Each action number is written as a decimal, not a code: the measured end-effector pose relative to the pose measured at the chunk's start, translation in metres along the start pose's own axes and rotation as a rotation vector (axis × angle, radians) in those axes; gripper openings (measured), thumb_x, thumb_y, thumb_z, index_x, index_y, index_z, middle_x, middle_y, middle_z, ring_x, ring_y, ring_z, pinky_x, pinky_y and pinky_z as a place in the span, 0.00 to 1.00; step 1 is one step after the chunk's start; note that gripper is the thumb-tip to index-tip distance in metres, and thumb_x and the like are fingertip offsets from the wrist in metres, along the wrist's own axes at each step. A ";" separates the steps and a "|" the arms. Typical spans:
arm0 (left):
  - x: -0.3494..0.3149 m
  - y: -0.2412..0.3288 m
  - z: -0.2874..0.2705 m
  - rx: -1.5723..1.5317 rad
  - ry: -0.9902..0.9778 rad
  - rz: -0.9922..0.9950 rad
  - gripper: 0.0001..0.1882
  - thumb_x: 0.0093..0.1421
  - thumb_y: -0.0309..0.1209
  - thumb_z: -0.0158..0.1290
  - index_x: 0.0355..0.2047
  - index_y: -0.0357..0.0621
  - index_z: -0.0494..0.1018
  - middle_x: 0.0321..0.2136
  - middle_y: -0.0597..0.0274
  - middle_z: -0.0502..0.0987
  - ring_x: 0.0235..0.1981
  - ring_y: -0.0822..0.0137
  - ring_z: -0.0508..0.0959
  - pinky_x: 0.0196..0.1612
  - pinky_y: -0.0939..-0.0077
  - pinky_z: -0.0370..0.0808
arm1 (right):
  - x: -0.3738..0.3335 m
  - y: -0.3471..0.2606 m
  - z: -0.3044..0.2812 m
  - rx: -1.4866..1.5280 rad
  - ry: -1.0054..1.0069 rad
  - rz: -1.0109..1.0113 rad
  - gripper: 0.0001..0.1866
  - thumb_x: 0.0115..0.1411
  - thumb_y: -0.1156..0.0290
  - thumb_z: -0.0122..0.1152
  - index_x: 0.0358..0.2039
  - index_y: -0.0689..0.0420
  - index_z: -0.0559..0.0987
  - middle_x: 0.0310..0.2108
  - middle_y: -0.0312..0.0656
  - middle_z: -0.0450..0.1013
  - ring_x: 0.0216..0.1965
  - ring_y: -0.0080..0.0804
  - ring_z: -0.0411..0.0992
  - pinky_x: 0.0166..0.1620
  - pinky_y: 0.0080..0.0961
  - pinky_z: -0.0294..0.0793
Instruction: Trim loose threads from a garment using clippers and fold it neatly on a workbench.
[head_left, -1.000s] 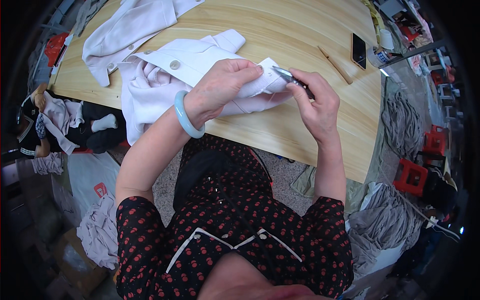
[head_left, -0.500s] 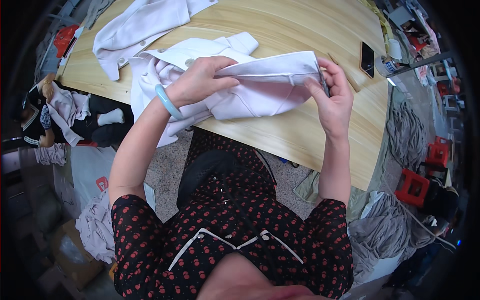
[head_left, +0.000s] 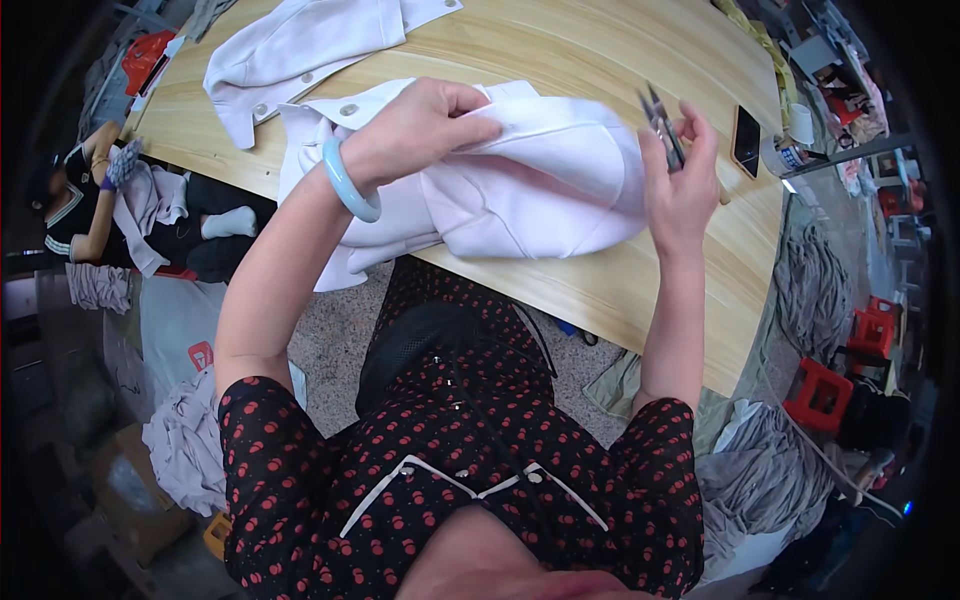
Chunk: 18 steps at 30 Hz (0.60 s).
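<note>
My left hand, with a pale blue bangle on its wrist, pinches the upper edge of a pale lilac jacket. Metal buttons run along the jacket's front, and part of it hangs over the table's near edge. To the right, my right hand grips small thread snips with their dark blades pointing up. A narrow gap separates this hand from the cloth. Beyond the left hand lies a second pale buttoned garment.
The wooden table bears a phone and a cup at its right. A co-worker sits at the left with cloth. Grey fabric heaps and red stools stand on the right.
My right hand has let go of the jacket's edge and moved slightly right, the snips now upright in it. The jacket's edge has dropped and opened out; my left hand still pinches it.
</note>
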<state>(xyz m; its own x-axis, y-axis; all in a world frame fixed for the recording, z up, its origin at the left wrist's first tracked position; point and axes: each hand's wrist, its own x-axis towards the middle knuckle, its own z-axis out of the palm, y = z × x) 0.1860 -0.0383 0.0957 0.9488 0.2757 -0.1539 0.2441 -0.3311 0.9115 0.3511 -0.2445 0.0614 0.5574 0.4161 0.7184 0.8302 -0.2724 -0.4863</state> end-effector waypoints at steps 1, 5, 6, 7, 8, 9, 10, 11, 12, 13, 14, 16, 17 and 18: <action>-0.002 0.012 0.000 -0.059 -0.008 -0.063 0.12 0.59 0.35 0.53 0.33 0.36 0.76 0.24 0.72 0.73 0.27 0.83 0.68 0.31 0.86 0.66 | -0.004 -0.006 -0.003 -0.001 -0.001 0.001 0.18 0.54 0.69 0.63 0.44 0.60 0.73 0.31 0.40 0.72 0.30 0.29 0.72 0.35 0.23 0.71; 0.000 -0.003 0.008 -0.234 0.001 -0.106 0.12 0.60 0.35 0.53 0.35 0.36 0.75 0.27 0.70 0.75 0.29 0.82 0.71 0.35 0.86 0.69 | -0.021 -0.039 -0.002 0.168 -0.274 -0.098 0.15 0.54 0.72 0.62 0.42 0.60 0.74 0.31 0.43 0.72 0.30 0.31 0.72 0.32 0.25 0.72; 0.000 -0.005 0.013 -0.330 0.013 -0.105 0.12 0.60 0.34 0.53 0.35 0.36 0.76 0.27 0.68 0.76 0.28 0.80 0.72 0.34 0.85 0.69 | -0.023 -0.041 0.002 0.181 -0.318 -0.130 0.15 0.53 0.72 0.62 0.41 0.61 0.74 0.31 0.44 0.72 0.30 0.32 0.73 0.32 0.26 0.72; -0.001 -0.005 0.017 -0.426 0.027 -0.106 0.12 0.60 0.33 0.53 0.34 0.36 0.76 0.27 0.66 0.77 0.27 0.79 0.73 0.33 0.85 0.70 | -0.025 -0.043 0.006 0.187 -0.340 -0.131 0.15 0.52 0.72 0.63 0.41 0.61 0.74 0.30 0.45 0.72 0.30 0.35 0.73 0.33 0.27 0.72; -0.001 -0.006 0.019 -0.426 0.023 -0.109 0.12 0.60 0.33 0.53 0.34 0.36 0.76 0.27 0.66 0.77 0.27 0.79 0.73 0.33 0.85 0.70 | -0.026 -0.042 0.009 0.186 -0.340 -0.127 0.15 0.52 0.72 0.63 0.41 0.61 0.74 0.30 0.45 0.72 0.30 0.35 0.73 0.33 0.27 0.72; -0.002 -0.006 0.021 -0.441 0.013 -0.093 0.11 0.60 0.33 0.52 0.35 0.36 0.75 0.29 0.66 0.77 0.28 0.79 0.73 0.35 0.84 0.70 | -0.026 -0.041 0.012 0.184 -0.350 -0.124 0.15 0.52 0.72 0.63 0.41 0.61 0.74 0.31 0.45 0.72 0.30 0.34 0.73 0.33 0.27 0.72; -0.002 -0.007 0.022 -0.456 0.006 -0.075 0.11 0.61 0.33 0.51 0.36 0.36 0.75 0.30 0.66 0.77 0.30 0.79 0.73 0.37 0.84 0.70 | -0.026 -0.040 0.014 0.183 -0.361 -0.124 0.15 0.53 0.72 0.63 0.41 0.61 0.74 0.31 0.45 0.73 0.30 0.34 0.73 0.33 0.27 0.73; -0.001 -0.007 0.022 -0.457 0.006 -0.076 0.11 0.61 0.33 0.51 0.36 0.36 0.75 0.30 0.66 0.77 0.30 0.79 0.73 0.37 0.84 0.70 | -0.026 -0.040 0.015 0.184 -0.362 -0.123 0.15 0.53 0.72 0.63 0.41 0.61 0.74 0.31 0.45 0.73 0.30 0.34 0.73 0.33 0.27 0.73; -0.001 -0.008 0.023 -0.468 -0.002 -0.072 0.12 0.61 0.33 0.50 0.37 0.36 0.75 0.30 0.65 0.77 0.31 0.79 0.73 0.38 0.84 0.70 | -0.026 -0.039 0.015 0.191 -0.369 -0.099 0.15 0.53 0.71 0.62 0.40 0.61 0.74 0.31 0.45 0.73 0.30 0.34 0.73 0.34 0.27 0.72; -0.001 -0.010 0.024 -0.480 -0.010 -0.067 0.12 0.61 0.33 0.50 0.37 0.36 0.75 0.31 0.65 0.77 0.32 0.79 0.73 0.39 0.83 0.70 | -0.027 -0.039 0.016 0.198 -0.377 -0.075 0.15 0.53 0.71 0.62 0.40 0.62 0.75 0.32 0.45 0.73 0.30 0.34 0.74 0.34 0.26 0.72; -0.001 -0.011 0.025 -0.481 -0.009 -0.069 0.12 0.61 0.33 0.50 0.37 0.36 0.75 0.31 0.65 0.77 0.32 0.79 0.73 0.39 0.83 0.70 | -0.027 -0.040 0.016 0.198 -0.378 -0.074 0.15 0.53 0.71 0.62 0.40 0.62 0.75 0.32 0.45 0.73 0.30 0.34 0.74 0.34 0.26 0.72; -0.001 -0.014 0.027 -0.494 0.000 -0.062 0.12 0.61 0.33 0.50 0.38 0.37 0.75 0.32 0.65 0.77 0.33 0.79 0.73 0.40 0.83 0.69 | -0.026 -0.041 0.016 0.250 -0.426 -0.009 0.14 0.53 0.71 0.62 0.40 0.61 0.75 0.32 0.45 0.74 0.30 0.34 0.74 0.34 0.26 0.72; -0.002 -0.015 0.028 -0.495 0.001 -0.063 0.12 0.61 0.33 0.50 0.38 0.37 0.75 0.32 0.65 0.77 0.33 0.79 0.73 0.40 0.83 0.69 | -0.027 -0.041 0.017 0.251 -0.429 -0.008 0.14 0.53 0.71 0.62 0.40 0.61 0.75 0.32 0.45 0.74 0.30 0.34 0.74 0.34 0.26 0.72; -0.002 -0.015 0.029 -0.519 0.001 -0.081 0.12 0.61 0.33 0.50 0.38 0.36 0.75 0.32 0.64 0.77 0.33 0.78 0.73 0.40 0.83 0.70 | -0.027 -0.041 0.017 0.261 -0.432 0.006 0.14 0.53 0.71 0.62 0.39 0.61 0.75 0.32 0.45 0.74 0.30 0.34 0.73 0.34 0.26 0.72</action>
<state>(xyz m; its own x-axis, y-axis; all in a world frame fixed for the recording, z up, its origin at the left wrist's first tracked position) 0.1862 -0.0597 0.0715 0.9306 0.2829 -0.2321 0.1854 0.1824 0.9656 0.3017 -0.2301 0.0537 0.4625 0.7511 0.4711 0.7671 -0.0725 -0.6374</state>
